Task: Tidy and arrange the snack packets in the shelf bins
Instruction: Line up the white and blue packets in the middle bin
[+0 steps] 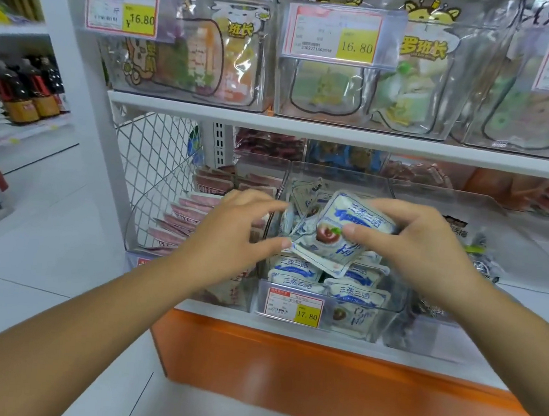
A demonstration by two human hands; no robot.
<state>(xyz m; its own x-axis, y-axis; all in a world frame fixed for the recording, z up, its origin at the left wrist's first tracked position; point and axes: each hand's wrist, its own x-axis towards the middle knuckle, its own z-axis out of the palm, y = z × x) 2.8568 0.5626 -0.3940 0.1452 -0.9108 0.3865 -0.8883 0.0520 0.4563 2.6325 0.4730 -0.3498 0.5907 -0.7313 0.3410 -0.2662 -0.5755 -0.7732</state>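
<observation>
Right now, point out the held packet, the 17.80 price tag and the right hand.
held packet (361, 214), head view, on its blue-printed front.
17.80 price tag (307, 315), head view, on the yellow price patch.
right hand (425, 244), head view, on the back of the hand.
</observation>
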